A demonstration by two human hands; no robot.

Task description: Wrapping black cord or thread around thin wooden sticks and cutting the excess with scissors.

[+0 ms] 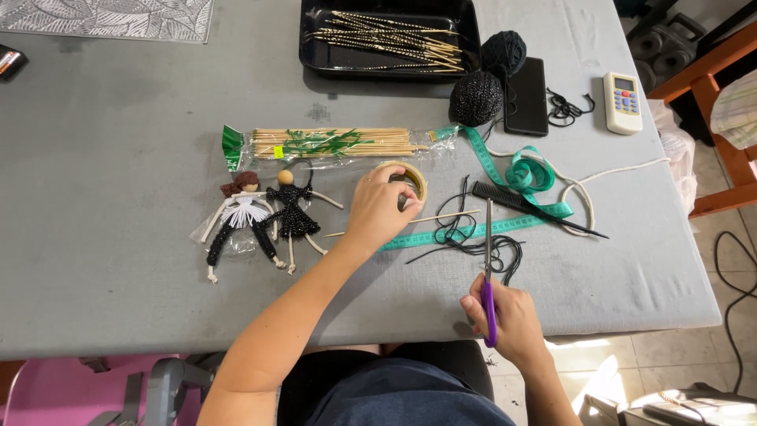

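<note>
head view: left hand (381, 207) fingers curl on tape roll (411, 178); right hand (505, 315) fingers grip purple scissors (488, 276).

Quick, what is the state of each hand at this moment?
Left hand: closed on the tape roll.
Right hand: closed on the purple-handled scissors.

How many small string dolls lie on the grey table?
2, side by side left of the left hand: a white-skirted doll with brown hair and a black-beaded doll with wooden head.
</note>
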